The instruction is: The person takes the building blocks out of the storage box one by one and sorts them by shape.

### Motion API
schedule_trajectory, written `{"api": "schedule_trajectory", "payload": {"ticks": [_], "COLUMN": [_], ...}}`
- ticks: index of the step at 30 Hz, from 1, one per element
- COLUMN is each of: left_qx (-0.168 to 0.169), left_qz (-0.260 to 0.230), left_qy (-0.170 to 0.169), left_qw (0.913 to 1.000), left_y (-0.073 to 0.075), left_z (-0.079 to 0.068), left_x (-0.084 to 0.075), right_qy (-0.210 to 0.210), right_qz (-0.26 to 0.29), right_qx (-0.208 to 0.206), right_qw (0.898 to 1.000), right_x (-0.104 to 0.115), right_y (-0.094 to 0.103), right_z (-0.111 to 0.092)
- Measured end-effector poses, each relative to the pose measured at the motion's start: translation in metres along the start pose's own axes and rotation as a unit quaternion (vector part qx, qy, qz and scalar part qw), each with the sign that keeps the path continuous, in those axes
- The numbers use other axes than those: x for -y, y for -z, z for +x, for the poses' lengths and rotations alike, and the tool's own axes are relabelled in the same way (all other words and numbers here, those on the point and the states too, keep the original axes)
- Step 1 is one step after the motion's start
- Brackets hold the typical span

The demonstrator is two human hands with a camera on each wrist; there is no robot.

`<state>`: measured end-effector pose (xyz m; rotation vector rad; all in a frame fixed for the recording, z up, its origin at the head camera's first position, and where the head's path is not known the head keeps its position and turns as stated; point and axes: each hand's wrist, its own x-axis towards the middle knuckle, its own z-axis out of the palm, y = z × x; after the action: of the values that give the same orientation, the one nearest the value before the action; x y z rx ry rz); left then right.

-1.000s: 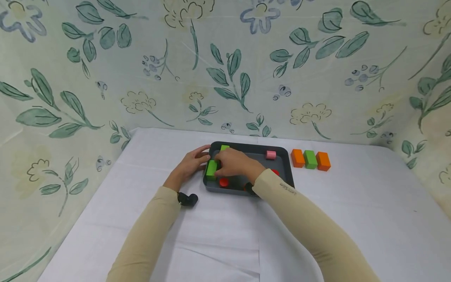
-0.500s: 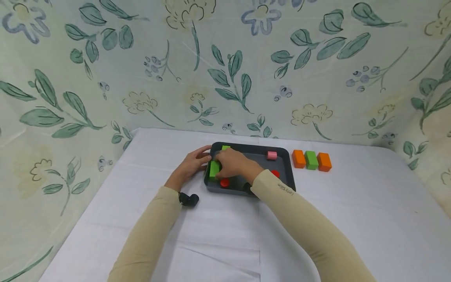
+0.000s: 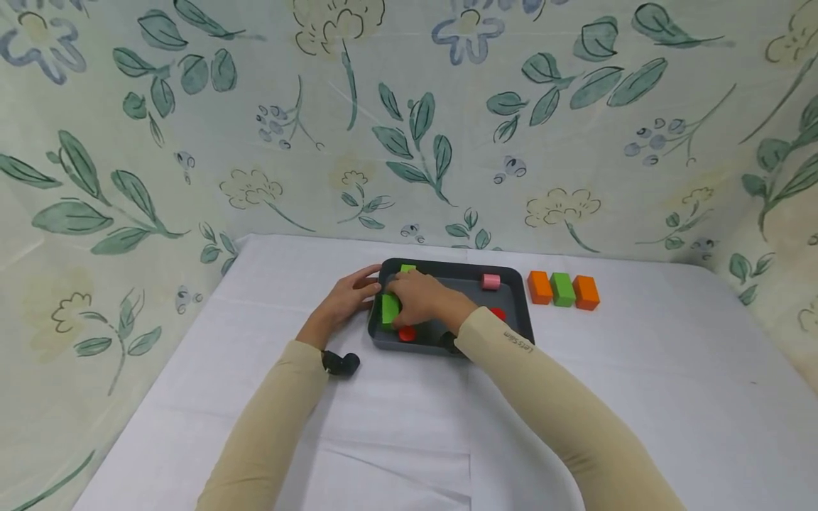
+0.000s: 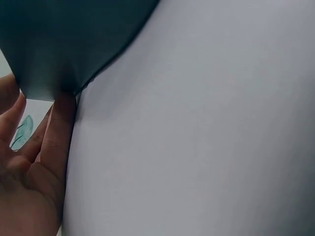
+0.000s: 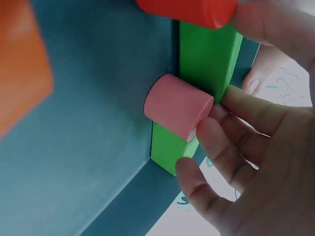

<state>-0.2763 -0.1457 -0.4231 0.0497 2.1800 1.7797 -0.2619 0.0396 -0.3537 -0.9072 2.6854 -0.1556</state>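
My right hand (image 3: 422, 297) reaches into the dark grey tray (image 3: 522, 306) and grips a green block (image 3: 388, 312) near its left wall. In the right wrist view, thumb and index finger lie at the ends of that green block (image 5: 209, 59). The middle finger sits right at a pink cylinder (image 5: 178, 106). A second green block (image 5: 170, 147) lies beyond, towards the tray's corner. A red cylinder (image 5: 189, 7) is by the thumb. My left hand (image 3: 347, 297) rests with extended fingers against the outside of the tray's left end; its fingertips (image 4: 64, 103) touch the wall.
Another pink cylinder (image 3: 491, 282) lies in the tray's back right, a red piece (image 3: 498, 313) below it. An orange block (image 5: 22, 64) fills the right wrist view's left edge. Two orange blocks (image 3: 540, 287) and a green block (image 3: 563, 289) stand right of the tray on white cloth.
The green block under my right hand has shifted slightly right, away from the tray's left wall. My left hand stays at the tray's end.
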Motion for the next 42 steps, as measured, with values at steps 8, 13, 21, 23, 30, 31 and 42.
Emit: {"api": "schedule_trajectory", "payload": {"ticks": [8, 13, 21, 23, 30, 31, 42], "left_qx": [-0.001, -0.002, 0.001, -0.001, -0.013, -0.012, -0.011], "left_qz": [-0.004, -0.005, -0.019, -0.021, -0.013, -0.010, -0.004], "left_qy": [-0.004, 0.001, 0.000, 0.003, 0.011, 0.010, 0.008], "left_qw": [1.0000, 1.0000, 0.9998, 0.9998, 0.9998, 0.9998, 0.9999], "left_y": [-0.001, -0.001, -0.003, -0.003, -0.002, -0.002, -0.002], "left_z": [0.000, 0.000, 0.001, 0.001, 0.000, 0.000, 0.002], "left_x": [-0.001, 0.000, 0.000, 0.000, 0.001, 0.002, 0.004], "right_qy": [0.029, 0.037, 0.038, 0.034, 0.022, 0.018, 0.054], "right_qz": [0.072, 0.098, 0.136, 0.141, 0.146, 0.145, 0.118], "right_qx": [-0.046, -0.055, -0.073, -0.074, -0.077, -0.079, -0.102], "right_qw": [0.996, 0.993, 0.987, 0.987, 0.986, 0.986, 0.986], "right_x": [-0.013, -0.020, -0.025, -0.025, -0.030, -0.031, -0.032], "right_y": [0.003, 0.004, 0.010, 0.013, 0.016, 0.017, 0.024], "right_z": [-0.006, -0.012, -0.020, -0.022, -0.026, -0.027, -0.052]}}
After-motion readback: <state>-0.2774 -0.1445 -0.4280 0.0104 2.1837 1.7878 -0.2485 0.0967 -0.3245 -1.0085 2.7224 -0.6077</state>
